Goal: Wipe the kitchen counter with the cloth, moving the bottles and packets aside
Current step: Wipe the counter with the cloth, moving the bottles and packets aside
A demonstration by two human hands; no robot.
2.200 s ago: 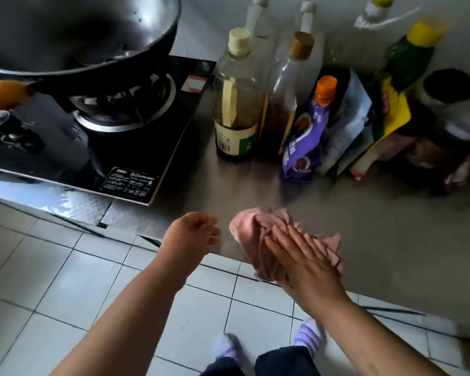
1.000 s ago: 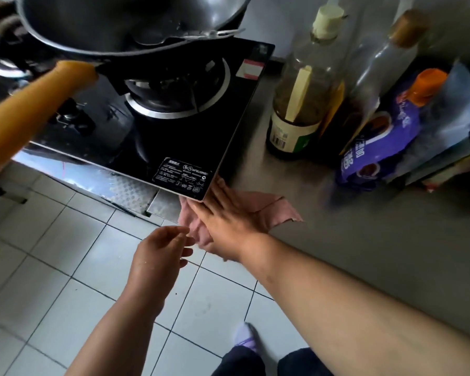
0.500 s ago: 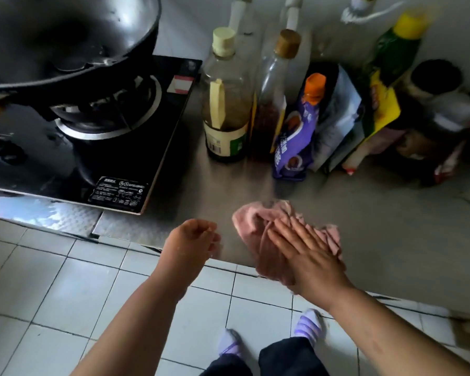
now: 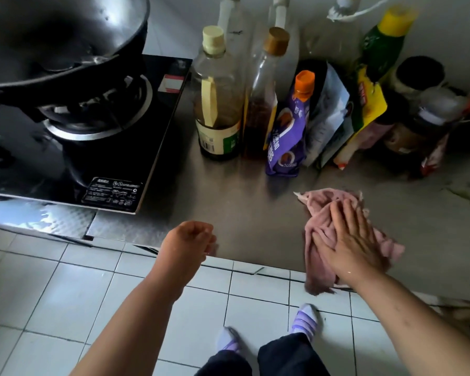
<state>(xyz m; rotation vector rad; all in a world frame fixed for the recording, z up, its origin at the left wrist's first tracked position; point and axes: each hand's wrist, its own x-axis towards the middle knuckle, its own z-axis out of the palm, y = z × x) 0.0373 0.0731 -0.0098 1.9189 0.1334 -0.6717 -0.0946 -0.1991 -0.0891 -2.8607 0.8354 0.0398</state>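
Cloth point(image 4: 320, 213): pink, crumpled, on steel table point(image 4: 242, 207) near front edge, right of centre; 1 corner hangs over the edge above the tiled floor point(image 4: 65, 294). Right hand point(image 4: 350, 240) lies flat on it, palm down, fingers point(image 4: 339, 215) straight & together, pressing, not gripping. Left hand point(image 4: 187, 242) at table edge, well left of cloth, loosely curled, holds nothing; can't tell if it touches the table.

Back of table, along wall: row of bottles & packets, all upright or leaning. L to R: oil bottle point(image 4: 217, 104) w/ cream cap, just beside stove point(image 4: 114, 147); amber bottle point(image 4: 263, 104) w/ brown cap, touching it; purple pouch point(image 4: 288, 131) w/ orange cap, in front; pale packet point(image 4: 329, 115) behind pouch; green bottle point(image 4: 377, 50) w/ yellow cap; yellow packet point(image 4: 369, 104) leaning on it; dark jar point(image 4: 421, 74) far right, blurred. 2 tall white-necked bottles behind the row, tops cut off by frame.

Bare strip of table between row & cloth. Wet streak point(image 4: 464, 194) on table at far right.

Stove left, black glass, wok point(image 4: 52, 36) on burner.
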